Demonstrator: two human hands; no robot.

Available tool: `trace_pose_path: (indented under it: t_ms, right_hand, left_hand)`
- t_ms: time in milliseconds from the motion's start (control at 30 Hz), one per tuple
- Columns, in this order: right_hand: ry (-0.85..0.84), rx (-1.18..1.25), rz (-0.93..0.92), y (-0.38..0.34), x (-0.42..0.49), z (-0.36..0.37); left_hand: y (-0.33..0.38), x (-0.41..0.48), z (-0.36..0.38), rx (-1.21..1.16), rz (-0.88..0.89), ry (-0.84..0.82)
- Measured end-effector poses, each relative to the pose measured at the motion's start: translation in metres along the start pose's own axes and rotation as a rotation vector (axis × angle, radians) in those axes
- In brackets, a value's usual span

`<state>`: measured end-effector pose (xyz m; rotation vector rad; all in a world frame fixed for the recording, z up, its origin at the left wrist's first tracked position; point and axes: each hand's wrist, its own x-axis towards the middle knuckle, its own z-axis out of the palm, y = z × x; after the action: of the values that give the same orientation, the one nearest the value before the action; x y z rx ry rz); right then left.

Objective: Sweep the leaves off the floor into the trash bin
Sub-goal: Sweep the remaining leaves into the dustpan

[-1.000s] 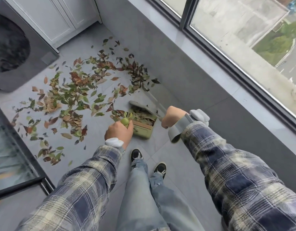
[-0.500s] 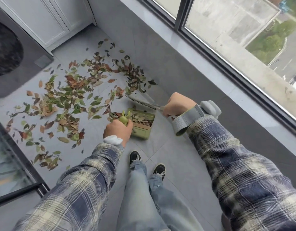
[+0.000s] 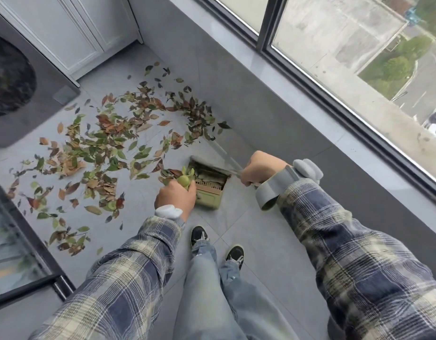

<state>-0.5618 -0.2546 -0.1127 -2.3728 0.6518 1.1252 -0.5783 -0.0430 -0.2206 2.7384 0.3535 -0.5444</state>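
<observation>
**Head view.** Near the frame's centre, the left hand [image 3: 176,196] has its fingers curled round the green handle of the dustpan [image 3: 208,201]. The pan sits on the grey floor [image 3: 248,231] with its mouth facing the upper left. To the right of it, the right hand [image 3: 259,169] is closed in a fist round the thin handle of a brush [image 3: 207,161]. The brush head lies across the pan's far edge and is blurred by motion.

Most of the leaves [image 3: 106,141] lie loose over the left and upper-centre floor. One band of them runs along the foot of the low wall [image 3: 273,123] beneath the window.

*Hazards.*
- A quick stroke could flick the light leaves past the narrow pan's sides.
- If the left hand raises the lip, leaves would slide underneath the pan.
- Leaves pressed against the wall are likely to be missed by the brush.
- Tipping the loaded pan while carrying it would scatter the catch.

*Containers.* The dustpan holds a shallow layer of brown and green leaves in its tray. More leaves are bunched at its left lip, beside the handle. No trash bin shows in the frame. The dark appliance [image 3: 27,114] at the upper left has a round door, and its contents cannot be made out.
</observation>
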Motion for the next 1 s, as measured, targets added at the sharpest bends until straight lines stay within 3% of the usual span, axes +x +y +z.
trace_pose_path:
  t_ms: [167, 367, 667, 1000]
  right_hand:
    - [0.079, 0.064, -0.021, 0.001, -0.023, -0.022]
    - [0.11, 0.069, -0.031, -0.002, -0.015, 0.006]
    - [-0.076, 0.169, 0.054, -0.005, 0.014, 0.076]
    - [-0.156, -0.14, -0.003, -0.008, -0.006, 0.036]
  left_hand:
    - [-0.005, -0.005, -0.005, -0.024, 0.005, 0.002]
    - [-0.014, -0.016, -0.007, -0.056, -0.004, 0.033]
    - [-0.033, -0.021, -0.004, -0.032, 0.004, 0.019]
    - [-0.022, -0.009, -0.002, -0.019, 0.029, 0.004]
